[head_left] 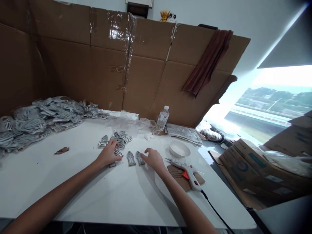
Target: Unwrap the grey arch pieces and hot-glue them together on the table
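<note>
My left hand (108,154) lies palm down on the white tabletop (80,185), its fingers against a loose heap of small grey arch-shaped pieces (116,139). One more piece (112,164) pokes out from under that hand. Two matching pieces, pointed at the top, lie side by side between my hands: one (131,158) stands apart, and the other (140,158) sits right at the fingertips of my right hand (153,159). Neither hand visibly grips anything.
A large pile of grey pieces (41,122) fills the table's left side. To the right lie a white hot glue gun (187,174) on cardboard, a white bowl (179,149), papers and a plastic water bottle (161,119). A cardboard wall (146,65) stands behind.
</note>
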A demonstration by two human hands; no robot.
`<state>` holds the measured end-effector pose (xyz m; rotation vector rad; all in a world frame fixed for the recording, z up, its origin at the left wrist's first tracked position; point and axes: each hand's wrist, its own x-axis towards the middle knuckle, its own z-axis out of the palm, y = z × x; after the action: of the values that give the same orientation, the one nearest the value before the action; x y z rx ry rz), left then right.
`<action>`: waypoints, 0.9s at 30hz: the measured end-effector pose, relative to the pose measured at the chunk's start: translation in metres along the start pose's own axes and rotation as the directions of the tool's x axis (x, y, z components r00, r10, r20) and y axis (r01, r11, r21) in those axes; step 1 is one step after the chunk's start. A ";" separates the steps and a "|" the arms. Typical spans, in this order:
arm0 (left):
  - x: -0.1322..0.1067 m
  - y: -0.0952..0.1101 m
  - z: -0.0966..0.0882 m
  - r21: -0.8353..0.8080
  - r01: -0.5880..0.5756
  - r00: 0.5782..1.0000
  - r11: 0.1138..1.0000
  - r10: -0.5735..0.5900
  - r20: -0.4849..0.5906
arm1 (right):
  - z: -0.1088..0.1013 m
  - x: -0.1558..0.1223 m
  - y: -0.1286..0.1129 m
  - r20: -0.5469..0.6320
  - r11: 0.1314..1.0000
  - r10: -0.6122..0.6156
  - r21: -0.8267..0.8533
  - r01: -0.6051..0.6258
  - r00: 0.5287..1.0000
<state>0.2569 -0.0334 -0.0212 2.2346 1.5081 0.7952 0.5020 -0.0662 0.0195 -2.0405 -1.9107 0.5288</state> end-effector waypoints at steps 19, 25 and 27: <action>-0.068 -0.039 -0.050 -0.631 0.222 0.975 0.743 -0.165 0.148 | 0.019 0.062 -0.073 0.094 0.942 -0.300 -0.127 0.310 0.949; -0.075 -0.048 -0.043 -0.414 0.083 0.991 0.906 -0.031 0.131 | -0.022 0.029 -0.025 -0.083 0.968 -0.168 -0.202 0.149 0.982; -0.075 -0.047 -0.042 -0.393 0.081 0.988 0.916 -0.022 0.153 | -0.024 0.014 -0.006 -0.128 0.963 -0.115 -0.256 0.079 0.985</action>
<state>0.1748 -0.0859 -0.0341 1.8974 1.2042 0.8192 0.5083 -0.0506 0.0422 -2.0536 -2.0655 0.1179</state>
